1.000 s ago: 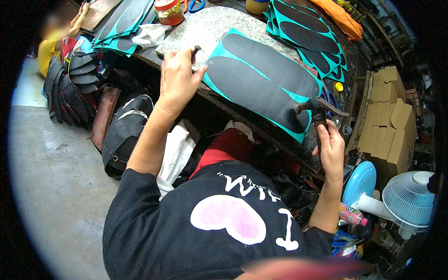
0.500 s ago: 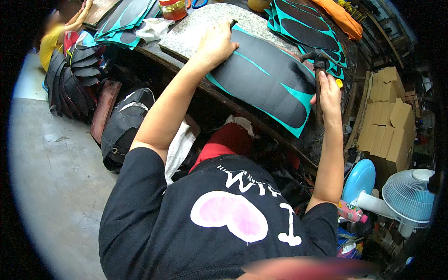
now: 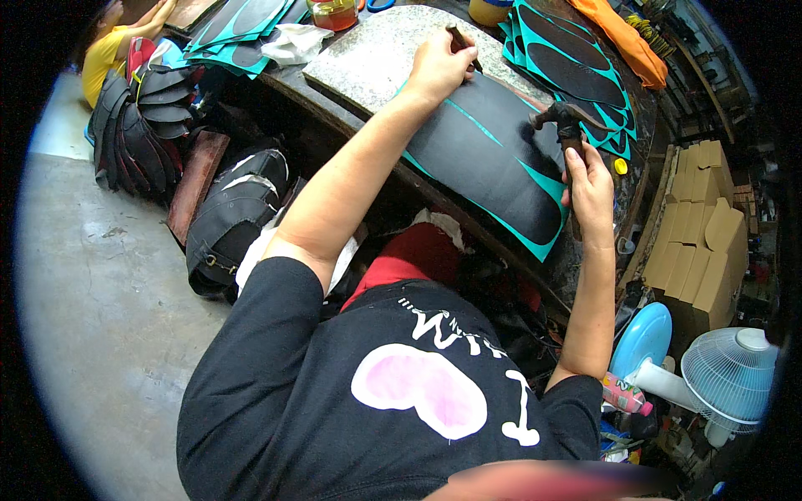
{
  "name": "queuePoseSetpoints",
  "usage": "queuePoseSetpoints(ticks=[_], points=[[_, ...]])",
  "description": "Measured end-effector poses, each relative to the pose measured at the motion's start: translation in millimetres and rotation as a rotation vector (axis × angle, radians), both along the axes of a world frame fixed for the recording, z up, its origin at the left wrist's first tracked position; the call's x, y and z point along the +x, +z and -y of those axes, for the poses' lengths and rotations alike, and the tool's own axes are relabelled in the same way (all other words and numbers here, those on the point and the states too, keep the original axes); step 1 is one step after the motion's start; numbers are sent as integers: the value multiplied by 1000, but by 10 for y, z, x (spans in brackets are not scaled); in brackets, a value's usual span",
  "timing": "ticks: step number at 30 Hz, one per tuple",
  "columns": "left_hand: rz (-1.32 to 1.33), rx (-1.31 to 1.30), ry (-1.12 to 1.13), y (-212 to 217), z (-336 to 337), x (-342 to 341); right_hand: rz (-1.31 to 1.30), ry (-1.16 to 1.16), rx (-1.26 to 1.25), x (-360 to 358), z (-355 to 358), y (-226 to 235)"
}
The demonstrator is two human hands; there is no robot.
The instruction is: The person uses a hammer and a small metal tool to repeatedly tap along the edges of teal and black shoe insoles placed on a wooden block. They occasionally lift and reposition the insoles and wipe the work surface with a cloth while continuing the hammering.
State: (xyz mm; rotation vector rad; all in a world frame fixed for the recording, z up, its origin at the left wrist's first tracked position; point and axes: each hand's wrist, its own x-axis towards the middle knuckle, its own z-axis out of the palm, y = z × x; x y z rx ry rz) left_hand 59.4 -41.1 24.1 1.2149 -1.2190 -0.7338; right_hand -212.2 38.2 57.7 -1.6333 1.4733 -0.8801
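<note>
My left hand [image 3: 443,67] is closed on a short dark rod-like tool, perhaps a punch [image 3: 458,43], over the upper end of a black sheet [image 3: 476,150] with teal edges. Large oval sole-like shapes are printed or laid out on that sheet. It lies across the front of the workbench, partly on a speckled stone slab [image 3: 376,50]. My right hand [image 3: 591,194] grips the handle of a hammer [image 3: 570,134], its dark head above the right part of the sheet. The lower tip of the tool in my left hand is hard to make out.
More teal-and-black sheets [image 3: 568,63] are stacked at the far right, others [image 3: 238,33] at the far left. An orange cloth [image 3: 622,42], a jar [image 3: 334,12] and white plastic [image 3: 292,43] lie around. Cartons [image 3: 697,242] and a fan [image 3: 731,371] stand right. Another person [image 3: 104,63] sits far left.
My left hand has moved right along the sheet's upper edge, the dark tool now showing more between its fingers. The hammer has shifted slightly left over the sheet.
</note>
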Motion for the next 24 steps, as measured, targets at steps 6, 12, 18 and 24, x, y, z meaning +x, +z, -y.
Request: queuePoseSetpoints(ticks=[6,12,18,24], points=[[-110,21,56,-267,90,-27,-61,17,-124,127,26,130],[78,-53,77,-225,71,-17,22,72,-360,300,35,536],[871,-317,218,-93,-12,-215,151,80,-880,452,56,803],[449,-172,172,-50,-6,-187,-519,-96,-453,385,134,334]])
